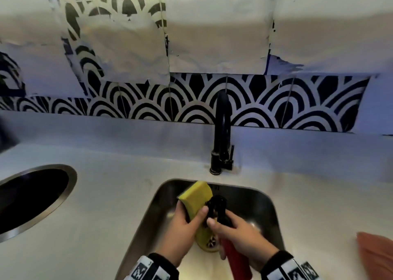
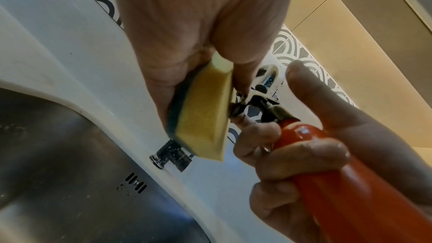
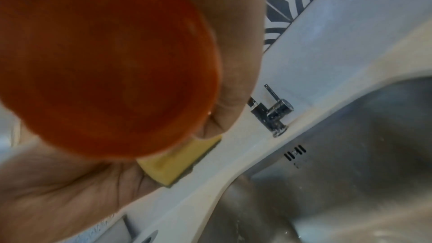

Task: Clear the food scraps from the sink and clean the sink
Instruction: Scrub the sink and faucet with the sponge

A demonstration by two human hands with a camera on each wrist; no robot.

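- Gripping a rectangular yellow sponge (image 1: 196, 196) with a dark green scouring layer, the left hand (image 1: 180, 226) is held above the stainless-steel sink (image 1: 270, 211); the foam block is pinched between thumb and curled fingers.
- A smooth, round-bodied orange-red spray bottle (image 1: 236, 258) is clasped by the right hand (image 1: 242, 235), fingers wrapped about its neck, with one finger at the trigger of the black nozzle head (image 1: 217, 207).
- The nozzle is pointed at the sponge's porous yellow face, just beside it; whether they touch cannot be told.
- Both hands are brought close together over the drain (image 1: 210, 242), a round perforated strainer ringed in yellowish residue.
- A slotted overflow opening (image 2: 136, 184) is seen in the brushed metal wall of the basin.
- A curved matte-black faucet (image 1: 222, 135) is mounted on the pale countertop (image 1: 110, 194) behind the sink.
- A round steel-rimmed opening (image 1: 34, 196) is set into the counter at the left.
- Black-and-white scalloped tiles (image 1: 191, 103) are partly covered by crinkled sheets.
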